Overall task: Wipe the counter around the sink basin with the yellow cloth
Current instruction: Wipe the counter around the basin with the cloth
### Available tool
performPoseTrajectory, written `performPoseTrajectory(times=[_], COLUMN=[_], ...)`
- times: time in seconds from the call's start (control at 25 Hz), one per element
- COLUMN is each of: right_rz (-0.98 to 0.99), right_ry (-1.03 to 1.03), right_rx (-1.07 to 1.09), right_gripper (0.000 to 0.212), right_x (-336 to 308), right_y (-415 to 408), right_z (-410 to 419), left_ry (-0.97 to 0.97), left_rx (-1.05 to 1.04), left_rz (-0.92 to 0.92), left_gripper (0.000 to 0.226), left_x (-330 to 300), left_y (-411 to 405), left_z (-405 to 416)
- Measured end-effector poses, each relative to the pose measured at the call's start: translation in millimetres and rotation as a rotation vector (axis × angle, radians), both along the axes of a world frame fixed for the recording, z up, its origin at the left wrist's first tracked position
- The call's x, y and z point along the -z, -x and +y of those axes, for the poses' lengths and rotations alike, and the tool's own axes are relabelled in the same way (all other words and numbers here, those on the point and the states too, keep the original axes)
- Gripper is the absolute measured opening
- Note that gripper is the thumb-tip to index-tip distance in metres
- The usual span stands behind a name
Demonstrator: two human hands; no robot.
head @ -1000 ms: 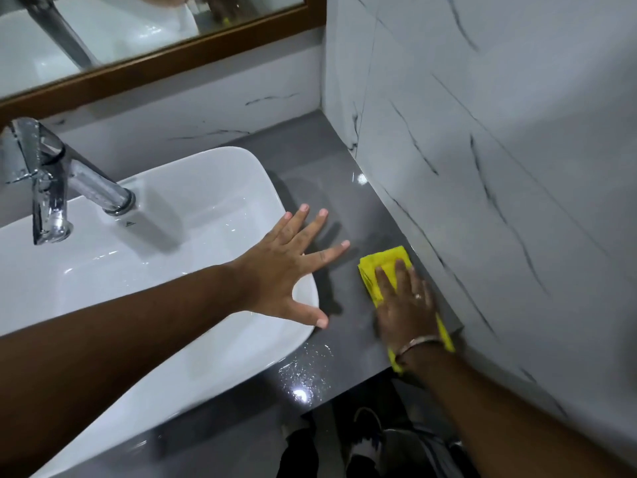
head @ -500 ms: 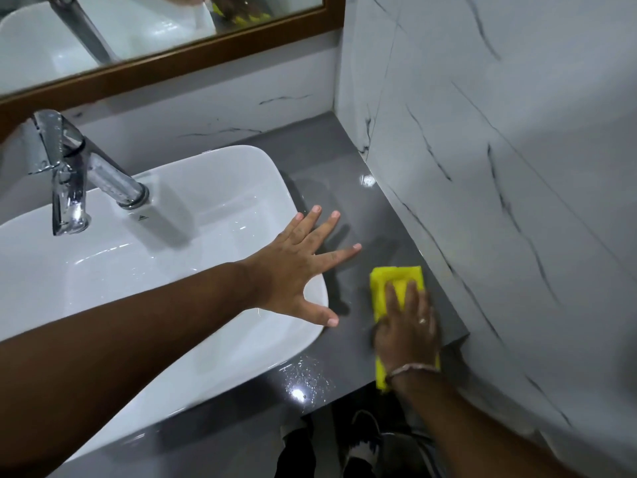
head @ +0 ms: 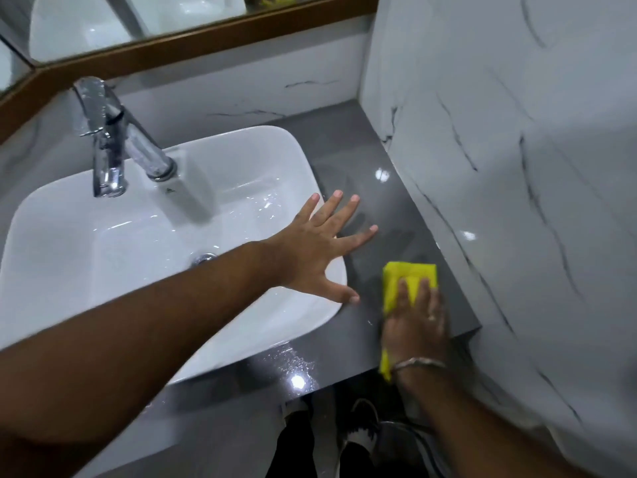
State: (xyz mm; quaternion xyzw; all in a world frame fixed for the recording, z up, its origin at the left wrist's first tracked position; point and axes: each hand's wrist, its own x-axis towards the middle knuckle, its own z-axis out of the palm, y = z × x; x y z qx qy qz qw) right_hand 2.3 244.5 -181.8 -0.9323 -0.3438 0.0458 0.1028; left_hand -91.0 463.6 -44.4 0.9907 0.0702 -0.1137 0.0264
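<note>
Yellow and folded into a thick pad, the cloth (head: 410, 274) lies flat on the grey desk (head: 348, 150), in the narrow strip between the white sink basin (head: 293, 157) and the marble-pattern side wall (head: 517, 167), close to the front edge. The fold gives a firm block under the palm, so I think the pressure goes evenly into the surface. One end of the cloth shows in front of the fingertips and the other end comes out under the wrist, over the edge of the desk.

The right hand (head: 417, 322) rests on top of the cloth with its fingers (head: 403, 291) laid flat and near together, pushing down and not pinching. Such a flat hand is good for sliding the pad along the strip. A ring is on one finger and a metal bangle (head: 418, 363) sits at the wrist.

The left hand (head: 317, 250) holds nothing. Its fingers are spread wide over the right rim of the basin, the tips reaching over the desk; whether they touch it I cannot tell. In my judgement this hand is there to steady the body while the person leans forward.

Small water drops shine on the desk near the front edge, beside the basin, so this part probably waits for wiping. Behind the basin stands a chrome tap (head: 110, 139), and above it a mirror with a wooden frame (head: 206, 46). Below the desk, shoes (head: 358, 426) are visible on the floor.
</note>
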Motion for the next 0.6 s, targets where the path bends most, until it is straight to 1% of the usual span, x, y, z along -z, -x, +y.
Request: performPoseTrajectory(times=[0.04, 0.12, 0.16, 0.2, 0.24, 0.28, 0.32, 0.4, 0.48, 0.52, 0.56, 0.6], right_rz=[0.020, 0.069, 0.087, 0.117, 0.092, 0.054, 0.016, -0.008, 0.044, 0.102, 0.165, 0.185], right_ry=[-0.016, -0.037, -0.051, -0.067, -0.081, -0.045, 0.008, 0.046, 0.030, 0.020, 0.031, 0.045], right_rx=[-0.106, -0.512, -0.660, -0.736, -0.762, -0.737, -0.659, -0.404, -0.198, -0.158, -0.230, -0.430], right_gripper=[0.058, 0.056, 0.056, 0.057, 0.059, 0.060, 0.061, 0.061, 0.066, 0.068, 0.070, 0.071], right_x=[3, 1, -1, -2, -2, 3, 2, 1, -4, -5, -5, -7], right_y=[41, 121, 136, 126, 105, 80, 53, 17, 37, 64, 95, 127], right_z=[6, 4, 1, -1, -2, -5, -10, -16, -6, 1, 7, 10], left_ry=[0.009, 0.112, 0.162, 0.191, 0.203, 0.191, 0.149, 0.037, -0.029, -0.051, -0.062, -0.057], left_rx=[-0.079, -0.280, -0.378, -0.456, -0.526, -0.582, -0.638, -0.789, -0.931, -0.956, -0.942, -0.906], left_rz=[-0.010, -0.057, -0.063, -0.056, -0.039, -0.030, -0.029, 0.022, 0.114, 0.139, 0.153, 0.155], left_gripper=[0.101, 0.091, 0.086, 0.083, 0.082, 0.082, 0.084, 0.093, 0.098, 0.097, 0.094, 0.091], left_x=[3, 7, 10, 12, 13, 15, 15, 14, 7, 3, 1, 0], left_y=[4, 23, 40, 59, 88, 121, 157, 240, 312, 334, 346, 352], left_z=[-10, -42, -58, -67, -69, -64, -55, -30, -12, -6, 0, 3])
